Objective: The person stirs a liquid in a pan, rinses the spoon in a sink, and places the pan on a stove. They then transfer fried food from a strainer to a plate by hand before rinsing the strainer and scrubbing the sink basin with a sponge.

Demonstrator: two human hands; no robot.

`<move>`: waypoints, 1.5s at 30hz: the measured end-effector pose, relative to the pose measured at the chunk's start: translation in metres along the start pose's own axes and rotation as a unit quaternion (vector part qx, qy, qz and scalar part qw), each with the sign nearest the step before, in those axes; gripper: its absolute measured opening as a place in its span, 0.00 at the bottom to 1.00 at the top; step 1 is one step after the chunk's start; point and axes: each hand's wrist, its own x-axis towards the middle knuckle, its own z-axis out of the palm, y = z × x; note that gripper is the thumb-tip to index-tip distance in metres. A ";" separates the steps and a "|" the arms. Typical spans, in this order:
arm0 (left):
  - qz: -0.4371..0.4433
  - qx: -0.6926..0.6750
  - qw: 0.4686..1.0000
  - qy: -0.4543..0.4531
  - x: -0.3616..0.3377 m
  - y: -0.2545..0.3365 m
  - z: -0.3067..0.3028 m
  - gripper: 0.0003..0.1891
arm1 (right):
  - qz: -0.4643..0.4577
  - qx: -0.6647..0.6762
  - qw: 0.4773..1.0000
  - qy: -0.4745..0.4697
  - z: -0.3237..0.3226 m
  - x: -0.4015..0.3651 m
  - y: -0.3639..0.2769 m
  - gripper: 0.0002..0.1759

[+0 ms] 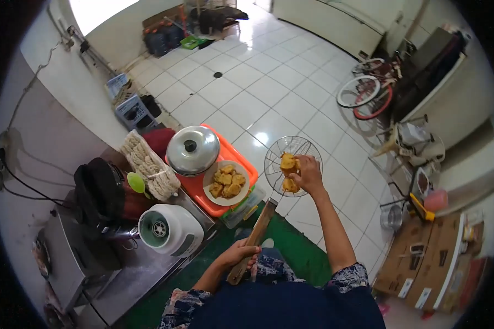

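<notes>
My left hand (240, 255) is wrapped around the wooden handle of a wire skimmer (259, 229), whose round mesh basket extends forward over the tiled floor. Golden-brown fried pieces (288, 160) lie in the basket. My right hand (311, 176) reaches over its right side, with thumb and fingers closed around one of those pieces, partly hidden by the fingers. To the left of the basket, a white plate (207, 187) holds several similar fried pieces. It rests on an orange tray (240, 149), beside a metal lid with a black knob (192, 150).
A white blender base (173, 230) and a braided cream bundle (148, 167) sit on the left counter. Below the tray is a clear plastic container (241, 213). A green mat (291, 247) covers the floor near me. Cardboard boxes (417, 263) and a bicycle (368, 93) stand at right.
</notes>
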 end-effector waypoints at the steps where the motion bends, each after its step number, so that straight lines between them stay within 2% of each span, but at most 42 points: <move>1: 0.003 0.013 1.000 0.019 0.004 0.011 0.002 0.10 | 0.001 -0.013 1.000 -0.013 0.006 0.013 0.004 0.34; 8: 0.007 0.005 0.999 0.048 0.041 0.049 -0.022 0.11 | -0.080 0.008 0.996 -0.028 0.048 0.097 0.027 0.36; 12: 0.034 -0.040 0.996 0.074 0.049 0.061 -0.015 0.10 | -0.117 0.013 0.991 -0.069 0.063 0.139 0.025 0.32; 14: 0.035 -0.075 0.993 0.088 0.054 0.067 -0.008 0.13 | -0.152 0.016 0.984 -0.096 0.071 0.161 0.022 0.33; 17: 0.099 -0.109 0.986 0.079 0.081 0.046 -0.011 0.14 | -0.213 0.020 0.968 -0.131 0.080 0.184 0.014 0.32; 20: 0.113 -0.131 0.972 0.162 0.099 0.032 0.012 0.14 | -0.268 0.020 0.946 -0.179 0.099 0.200 0.014 0.30; 21: 0.140 -0.155 0.966 0.152 0.107 0.027 0.022 0.14 | -0.299 0.025 0.934 -0.195 0.106 0.208 0.015 0.30; 24: 0.147 -0.221 0.941 0.210 0.128 0.016 0.061 0.14 | -0.340 0.051 0.912 -0.222 0.122 0.206 0.012 0.29; 28: 0.211 -0.306 0.896 0.243 0.168 -0.014 0.111 0.13 | -0.420 0.095 0.871 -0.238 0.131 0.197 -0.001 0.29; 30: 0.226 -0.354 0.870 0.258 0.189 -0.036 0.135 0.13 | -0.485 0.126 0.830 -0.243 0.135 0.186 -0.009 0.29; 32: 0.237 -0.412 0.835 0.278 0.203 -0.053 0.154 0.12 | -0.502 0.126 0.813 -0.266 0.139 0.171 -0.016 0.30; 35: 0.258 -0.440 0.804 0.307 0.223 -0.081 0.179 0.12 | -0.512 0.212 0.774 -0.307 0.130 0.147 -0.033 0.33; 36: 0.261 -0.452 0.789 0.324 0.229 -0.089 0.185 0.12 | -0.518 0.213 0.768 -0.310 0.127 0.143 -0.040 0.33; 38: 0.281 -0.462 0.766 0.347 0.229 -0.096 0.200 0.13 | -0.471 0.260 0.780 -0.321 0.127 0.135 -0.053 0.34; 39: 0.266 -0.487 0.750 0.361 0.230 -0.105 0.208 0.13 | -0.485 0.280 0.780 -0.278 0.138 0.134 -0.057 0.34; 40: 0.251 -0.512 0.732 0.373 0.234 -0.114 0.216 0.13 | -0.489 0.280 0.776 -0.282 0.148 0.132 -0.064 0.34; 44: 0.285 -0.566 0.676 0.375 0.246 -0.147 0.240 0.14 | -0.498 0.251 0.783 -0.275 0.205 0.121 -0.090 0.34; 45: 0.296 -0.583 0.656 0.377 0.247 -0.151 0.244 0.13 | -0.536 0.213 0.775 -0.260 0.220 0.116 -0.094 0.34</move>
